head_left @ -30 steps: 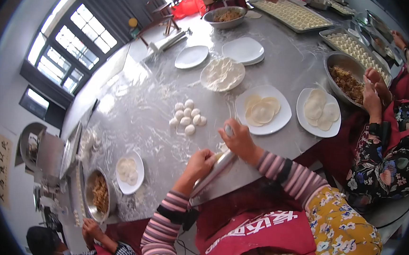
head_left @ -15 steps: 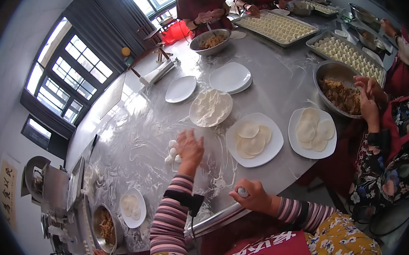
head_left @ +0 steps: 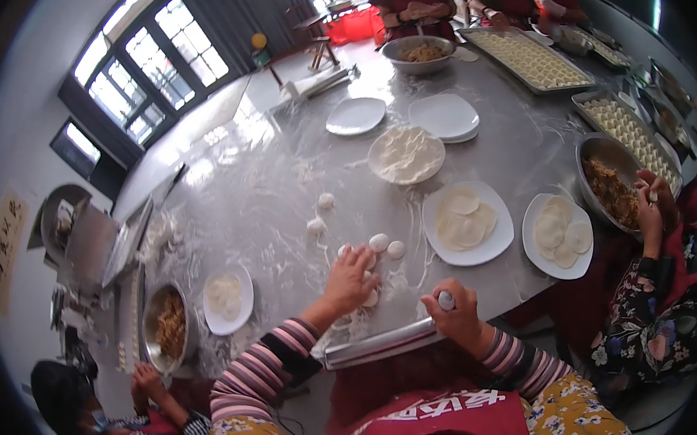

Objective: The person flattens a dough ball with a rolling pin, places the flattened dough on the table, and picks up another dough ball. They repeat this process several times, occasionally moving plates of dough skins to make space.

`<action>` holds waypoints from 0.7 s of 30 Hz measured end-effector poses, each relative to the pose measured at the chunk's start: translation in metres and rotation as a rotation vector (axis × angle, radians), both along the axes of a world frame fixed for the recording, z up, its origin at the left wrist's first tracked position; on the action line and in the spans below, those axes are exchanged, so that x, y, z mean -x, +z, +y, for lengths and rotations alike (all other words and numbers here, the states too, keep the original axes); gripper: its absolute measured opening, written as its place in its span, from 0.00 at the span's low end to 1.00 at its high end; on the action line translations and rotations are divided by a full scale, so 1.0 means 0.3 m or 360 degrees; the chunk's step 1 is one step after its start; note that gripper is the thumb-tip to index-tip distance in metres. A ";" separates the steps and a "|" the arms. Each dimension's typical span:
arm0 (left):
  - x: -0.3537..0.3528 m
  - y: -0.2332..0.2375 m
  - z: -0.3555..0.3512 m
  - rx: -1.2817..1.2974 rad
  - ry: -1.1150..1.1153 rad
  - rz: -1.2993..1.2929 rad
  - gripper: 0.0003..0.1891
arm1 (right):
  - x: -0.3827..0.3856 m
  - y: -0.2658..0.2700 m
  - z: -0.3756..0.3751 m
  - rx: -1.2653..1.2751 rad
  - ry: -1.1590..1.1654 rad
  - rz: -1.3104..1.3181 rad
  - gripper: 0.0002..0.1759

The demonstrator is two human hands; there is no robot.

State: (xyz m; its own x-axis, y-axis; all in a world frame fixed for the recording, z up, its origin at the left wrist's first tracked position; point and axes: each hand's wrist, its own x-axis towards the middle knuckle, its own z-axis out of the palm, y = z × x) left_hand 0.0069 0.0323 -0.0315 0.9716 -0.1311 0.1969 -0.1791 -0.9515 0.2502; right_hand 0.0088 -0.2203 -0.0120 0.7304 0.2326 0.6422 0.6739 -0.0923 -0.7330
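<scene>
My left hand lies palm down over several small dough pieces on the floury steel table, fingers stretched out. Some pieces are partly hidden beneath it. A dough piece and another dough piece sit just beyond its fingertips; two more lie farther off, one being a round dough ball. Near the table edge my right hand is closed round a rolling pin, of which only the rounded end shows. Ahead of my right hand is a white plate bearing round dough wrappers.
A plate of flour stands ahead, with a stack of white plates behind. Co-workers sit on both sides and opposite, beside filling bowls such as the right bowl. Dumpling trays lie at the far right. The table edge curves before me.
My left hand has come nearer the table edge, and the dough pieces once clustered under it now lie spread apart. My right hand still grips the rolling pin. The view has shifted.
</scene>
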 end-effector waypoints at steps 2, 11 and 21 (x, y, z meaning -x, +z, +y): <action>0.021 0.056 0.039 0.0434 0.0243 0.0021 0.23 | 0.009 0.005 -0.004 0.0039 -0.0005 -0.0009 0.13; 0.144 0.119 0.041 0.0193 0.0841 0.0408 0.17 | 0.003 0.012 0.016 -0.0030 0.0004 0.0109 0.12; 0.227 0.056 -0.069 0.1102 0.0172 0.0555 0.12 | 0.020 0.011 0.021 0.0020 -0.0131 0.0032 0.12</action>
